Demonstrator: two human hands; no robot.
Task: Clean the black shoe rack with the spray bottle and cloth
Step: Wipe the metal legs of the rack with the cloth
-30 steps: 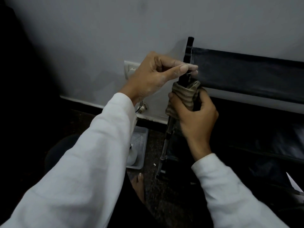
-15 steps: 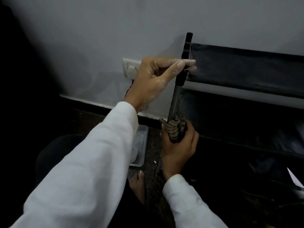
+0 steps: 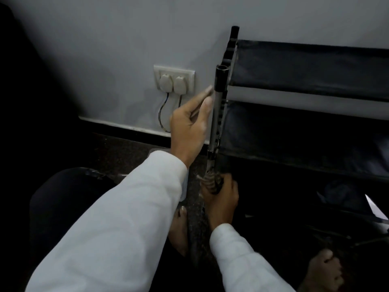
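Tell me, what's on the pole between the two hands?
Nothing: in the head view, the rack's pole runs bare from the left hand down to the cloth in the right hand.

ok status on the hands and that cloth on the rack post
Right hand clamps the striped brown cloth low on the metal front post of the black fabric shoe rack. Left hand open beside the post. Nothing in the way.

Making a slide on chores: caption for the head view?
Right hand wipes cloth low on the rack post; left hand open beside it.
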